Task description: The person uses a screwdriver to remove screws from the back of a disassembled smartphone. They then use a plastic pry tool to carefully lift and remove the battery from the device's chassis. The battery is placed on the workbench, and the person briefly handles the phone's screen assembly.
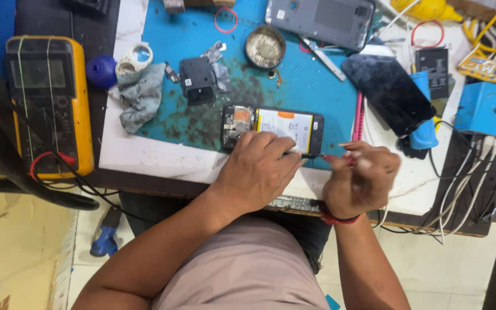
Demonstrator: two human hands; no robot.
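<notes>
An opened phone (274,127) with its back off lies on the blue work mat (311,86), showing a white battery and circuit board. My left hand (256,169) rests on the phone's near edge, fingers curled down on it. My right hand (363,178) sits just right of the phone, closed around a thin tool with a red handle (340,159) whose tip points at the phone's right end.
A yellow multimeter (47,103) lies at the left. A grey cloth (142,95), black small part (197,80), round tin (265,47), grey phone back cover (322,20), black phone screen (387,92), blue box (485,109) and cables (460,189) surround the mat.
</notes>
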